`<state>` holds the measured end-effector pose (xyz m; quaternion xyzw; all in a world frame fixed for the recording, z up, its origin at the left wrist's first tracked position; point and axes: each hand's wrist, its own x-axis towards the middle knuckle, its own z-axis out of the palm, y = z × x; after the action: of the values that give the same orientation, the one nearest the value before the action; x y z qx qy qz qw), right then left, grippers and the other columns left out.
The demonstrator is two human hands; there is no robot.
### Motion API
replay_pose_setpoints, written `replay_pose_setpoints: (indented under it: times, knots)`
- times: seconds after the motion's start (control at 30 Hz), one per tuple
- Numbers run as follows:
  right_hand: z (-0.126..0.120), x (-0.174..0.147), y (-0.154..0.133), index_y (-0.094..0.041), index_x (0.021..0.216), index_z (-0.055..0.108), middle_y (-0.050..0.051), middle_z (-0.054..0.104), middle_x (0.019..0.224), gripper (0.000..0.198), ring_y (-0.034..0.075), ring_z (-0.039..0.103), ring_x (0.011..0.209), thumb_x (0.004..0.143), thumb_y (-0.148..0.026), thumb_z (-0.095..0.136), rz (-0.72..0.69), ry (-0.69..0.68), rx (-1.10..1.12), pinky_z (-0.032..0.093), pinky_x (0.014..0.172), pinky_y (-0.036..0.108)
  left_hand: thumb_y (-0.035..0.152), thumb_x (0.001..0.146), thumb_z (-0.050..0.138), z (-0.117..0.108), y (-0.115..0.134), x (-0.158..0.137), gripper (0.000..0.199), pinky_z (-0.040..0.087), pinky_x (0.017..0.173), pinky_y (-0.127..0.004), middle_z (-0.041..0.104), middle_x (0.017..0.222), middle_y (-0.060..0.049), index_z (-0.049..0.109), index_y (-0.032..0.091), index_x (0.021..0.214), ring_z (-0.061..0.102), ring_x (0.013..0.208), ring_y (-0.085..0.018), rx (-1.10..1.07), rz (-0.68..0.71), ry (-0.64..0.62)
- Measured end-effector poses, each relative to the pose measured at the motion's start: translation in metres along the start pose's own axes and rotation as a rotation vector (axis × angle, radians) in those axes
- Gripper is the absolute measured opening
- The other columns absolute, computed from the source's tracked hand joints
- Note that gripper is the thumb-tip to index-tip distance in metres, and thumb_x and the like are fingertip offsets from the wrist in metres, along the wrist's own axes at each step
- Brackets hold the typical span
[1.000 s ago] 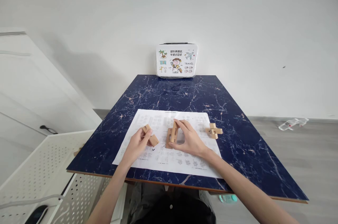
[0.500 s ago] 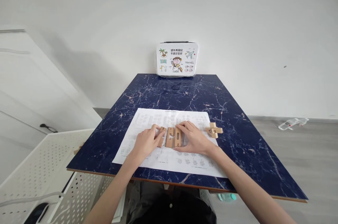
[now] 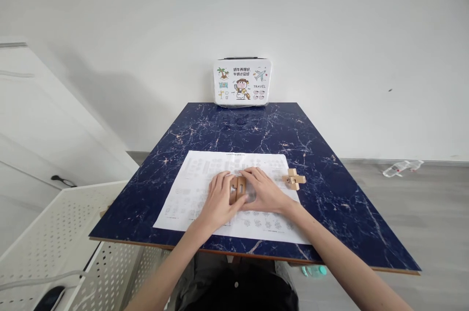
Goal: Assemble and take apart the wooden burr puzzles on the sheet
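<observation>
We see the left hand palm down, its fingers bent over the left side of the work and its thumb stretched across the near ends towards the other thumb. The right hand arches from the opposite side, fingertips at the far ends, thumb at the near ends, leaving a wide hollow between. Both forearms slant inward from the lower corners. We cannot tell how firmly either hand grips.

Between the hands we count two wooden blocks, side by side with a narrow seam, each showing a cut-out; whether more lie under the left palm we cannot tell. They are over the middle of one printed sheet, which carries many small figures. At its right edge we find one cluster of interlocked wooden pieces, marked with a dark sign.

Under everything we have one blue marbled table; at its far end, against the wall, stands one white cartoon case. On the floor, below the near edge, we spot one teal-capped bottle.
</observation>
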<state>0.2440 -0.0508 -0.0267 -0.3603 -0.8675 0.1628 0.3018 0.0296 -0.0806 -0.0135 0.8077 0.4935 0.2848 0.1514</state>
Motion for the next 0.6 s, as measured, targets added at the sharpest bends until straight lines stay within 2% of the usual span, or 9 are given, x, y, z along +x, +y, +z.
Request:
replay_pose_setpoints:
  times: [0.13,0.33,0.47,0.6]
  knots:
    - [0.001,-0.003,0.004,-0.027,0.166,0.023,0.019,0.049,0.149,0.11,0.04,0.051,0.136,0.08,-0.055,0.085,0.008,-0.006,0.025,0.05,0.11,0.063,0.049,0.096,0.065,0.015,-0.001,0.006,0.063,0.031,0.123,-0.065,0.045,0.159,-0.024,0.048,0.018,0.148,0.035,0.154,-0.045,0.037,-0.023,-0.01]
    - [0.004,-0.003,0.004,-0.03,0.169,0.014,0.019,0.046,0.153,0.119,0.042,0.049,0.141,0.079,-0.066,0.084,0.015,-0.014,0.037,0.046,0.113,0.065,0.048,0.104,0.051,0.016,-0.018,0.005,0.057,0.014,0.129,-0.066,0.036,0.171,-0.015,0.049,0.024,0.155,0.021,0.162,-0.041,0.135,-0.033,-0.064]
    - [0.006,-0.003,0.005,-0.033,0.169,0.013,0.019,0.045,0.154,0.12,0.042,0.047,0.143,0.079,-0.068,0.083,0.033,-0.027,0.039,0.046,0.114,0.066,0.052,0.104,0.046,-0.001,-0.045,0.01,0.06,0.014,0.129,-0.063,0.037,0.171,-0.014,0.05,0.023,0.156,0.02,0.163,-0.04,0.204,-0.087,-0.045]
    - [0.004,-0.003,0.004,-0.034,0.168,0.016,0.017,0.045,0.155,0.115,0.042,0.047,0.143,0.08,-0.07,0.08,0.069,-0.059,0.039,0.045,0.114,0.065,0.051,0.103,0.043,-0.031,-0.087,0.024,0.063,0.015,0.129,-0.063,0.039,0.17,-0.017,0.051,0.018,0.155,0.022,0.162,-0.042,0.312,-0.23,-0.014]
